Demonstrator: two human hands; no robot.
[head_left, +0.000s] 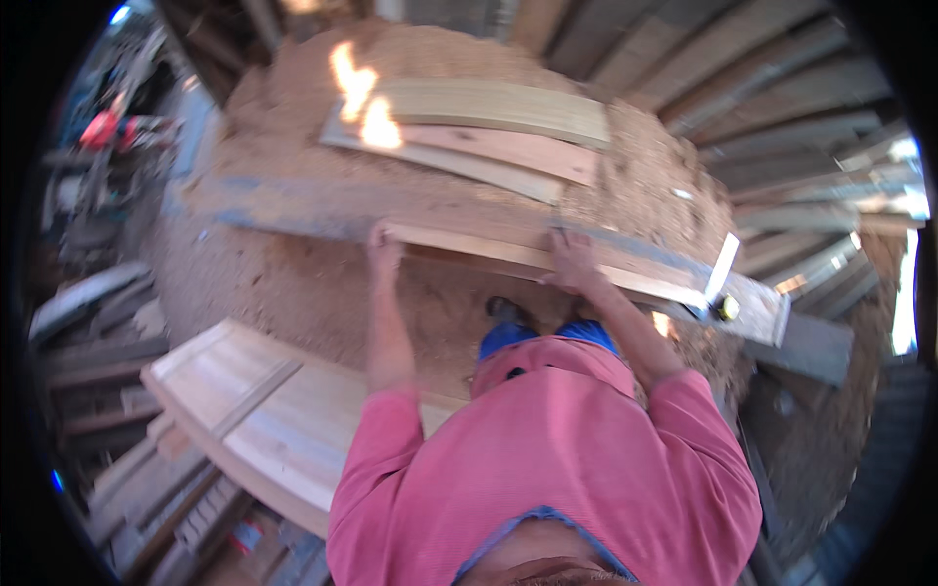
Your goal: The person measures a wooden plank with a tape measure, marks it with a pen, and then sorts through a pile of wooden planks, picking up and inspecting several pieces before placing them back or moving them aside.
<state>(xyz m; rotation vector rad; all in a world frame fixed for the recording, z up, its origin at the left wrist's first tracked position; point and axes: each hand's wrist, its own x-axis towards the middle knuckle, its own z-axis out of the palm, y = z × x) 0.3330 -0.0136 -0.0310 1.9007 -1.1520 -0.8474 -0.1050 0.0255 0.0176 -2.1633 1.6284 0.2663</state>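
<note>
A long, narrow wooden strip (469, 242) lies along the near side of a weathered plank bench (293, 203). My left hand (384, 250) is closed around the strip's left end. Farther right, my right hand (575, 262) grips the same strip, its fingers over the top and its thumb on the near side. A small dark thing shows at the right fingertips, too blurred to name. Toward the strip's right end are a yellow and black tape measure (727, 308) and a pale, flat straight piece (722, 266) standing out at an angle.
Beyond the bench, several loose boards (489, 109) lie on a heap of sawdust (440, 54). A framed wooden panel (293, 391) lies at my near left. Stacked timber (772, 88) lines the right, and more scrap wood (107, 342) fills the left.
</note>
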